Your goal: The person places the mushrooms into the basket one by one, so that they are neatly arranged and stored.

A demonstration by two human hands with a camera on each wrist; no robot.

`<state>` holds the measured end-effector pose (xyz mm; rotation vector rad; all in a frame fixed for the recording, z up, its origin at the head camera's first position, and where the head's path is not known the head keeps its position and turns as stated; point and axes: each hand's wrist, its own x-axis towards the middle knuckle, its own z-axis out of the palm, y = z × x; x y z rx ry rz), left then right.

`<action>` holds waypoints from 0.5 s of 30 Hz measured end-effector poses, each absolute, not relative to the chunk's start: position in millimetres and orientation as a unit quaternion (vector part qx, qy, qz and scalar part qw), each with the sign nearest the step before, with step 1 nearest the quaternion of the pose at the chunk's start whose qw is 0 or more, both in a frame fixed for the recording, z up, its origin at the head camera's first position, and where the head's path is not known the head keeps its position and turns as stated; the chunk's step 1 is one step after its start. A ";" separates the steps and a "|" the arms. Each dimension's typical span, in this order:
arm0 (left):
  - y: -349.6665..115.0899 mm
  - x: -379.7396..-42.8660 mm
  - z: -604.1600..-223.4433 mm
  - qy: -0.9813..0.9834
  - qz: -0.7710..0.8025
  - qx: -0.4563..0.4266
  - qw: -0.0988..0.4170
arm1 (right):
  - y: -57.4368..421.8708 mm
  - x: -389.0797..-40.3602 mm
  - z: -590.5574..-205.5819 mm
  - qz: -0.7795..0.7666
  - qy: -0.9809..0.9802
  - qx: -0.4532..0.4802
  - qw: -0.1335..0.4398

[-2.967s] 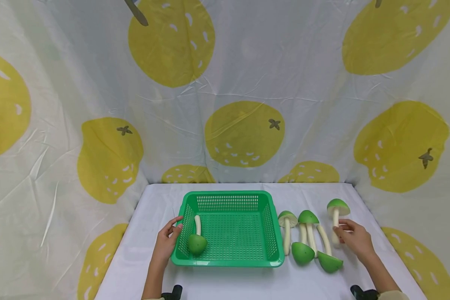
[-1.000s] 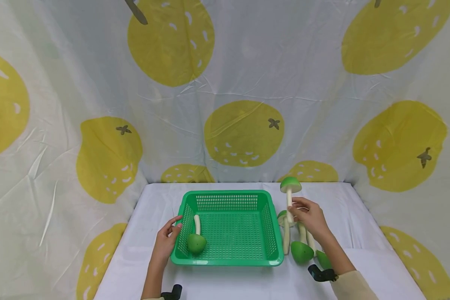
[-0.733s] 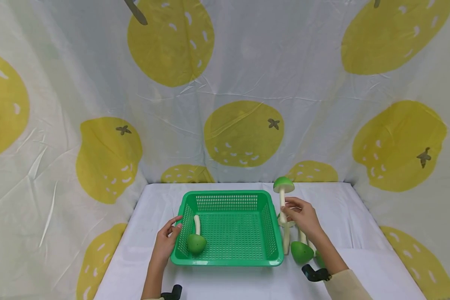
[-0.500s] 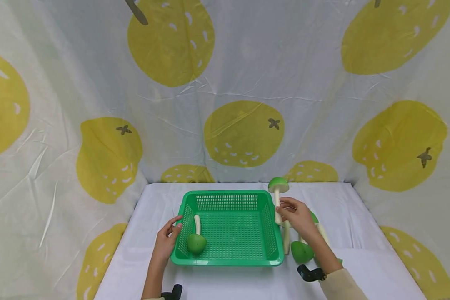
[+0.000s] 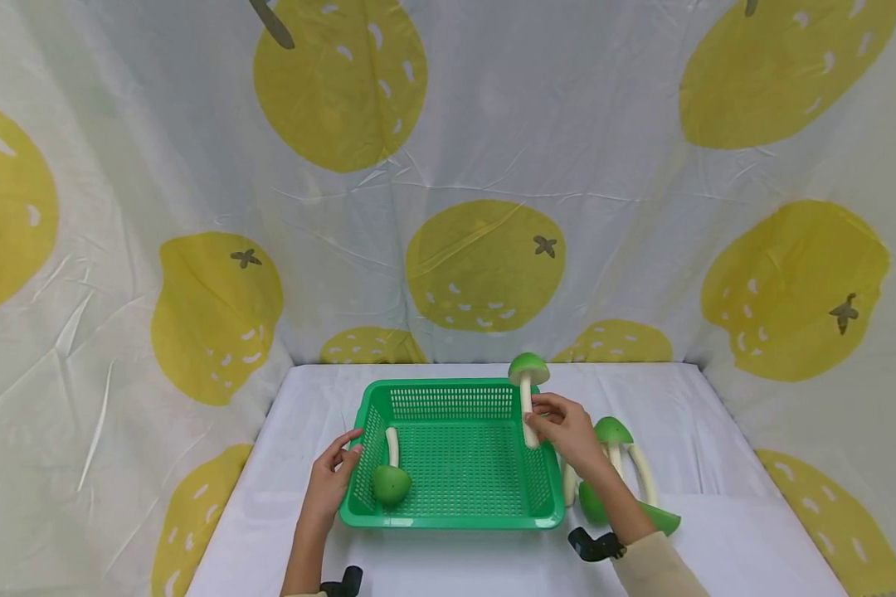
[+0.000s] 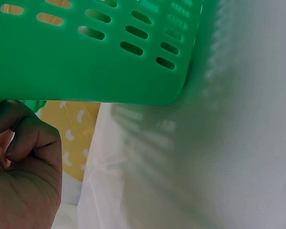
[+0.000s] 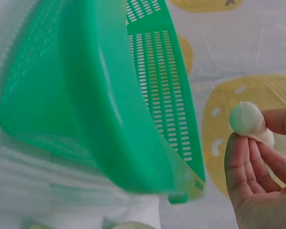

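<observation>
My right hand (image 5: 567, 427) pinches the pale stem of a toy mushroom with a green cap (image 5: 528, 369), held upright over the right side of the green basket (image 5: 455, 523). In the right wrist view the stem's end (image 7: 247, 118) sits between thumb and fingers, beyond the basket's rim. My left hand (image 5: 332, 473) holds the basket's left rim, and the left wrist view shows its curled fingers (image 6: 31, 138) at that edge. Inside the basket, on the left, lies another green-capped mushroom (image 5: 392, 486), stem pointing away.
Right of the basket several more mushrooms lie on the white cloth, one with its cap (image 5: 612, 430) at the back and another with its cap (image 5: 662, 518) toward me. My right forearm partly covers them. A lemon-printed curtain (image 5: 485, 265) hangs behind the table.
My right hand has picked up the farthest-right mushroom from the cloth and carried it left, now over the basket's right side. The left hand and basket have stayed put.
</observation>
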<state>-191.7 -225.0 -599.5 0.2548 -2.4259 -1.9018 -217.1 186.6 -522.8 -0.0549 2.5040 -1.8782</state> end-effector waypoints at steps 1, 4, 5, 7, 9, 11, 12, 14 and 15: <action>-225.1 -192.0 -599.8 -0.785 -0.614 0.082 0.024 | 184.5 -216.8 -523.1 -0.599 0.801 -0.017 0.007; -225.5 -192.2 -600.5 -0.785 -0.613 0.084 0.023 | 178.7 -217.5 -525.6 -0.595 0.803 -0.019 0.010; -225.5 -192.2 -600.5 -0.785 -0.613 0.084 0.022 | 176.7 -217.6 -526.4 -0.595 0.803 -0.020 0.010; -225.6 -192.0 -600.5 -0.783 -0.615 0.085 0.020 | 173.0 -217.8 -527.7 -0.594 0.804 -0.022 0.008; -225.5 -191.6 -600.1 -0.781 -0.618 0.086 0.018 | 169.6 -218.2 -528.7 -0.595 0.804 -0.025 0.007; -225.2 -191.4 -599.5 -0.780 -0.620 0.087 0.017 | 166.1 -218.0 -528.6 -0.595 0.803 -0.028 0.005; -225.2 -191.6 -599.6 -0.780 -0.620 0.086 0.017 | 164.3 -218.0 -528.4 -0.597 0.802 -0.028 0.006; -225.1 -191.3 -598.9 -0.780 -0.619 0.086 0.016 | 161.1 -217.9 -528.0 -0.599 0.800 -0.030 0.010; -225.1 -191.2 -598.7 -0.781 -0.619 0.086 0.016 | 159.4 -217.8 -527.6 -0.601 0.799 -0.030 0.012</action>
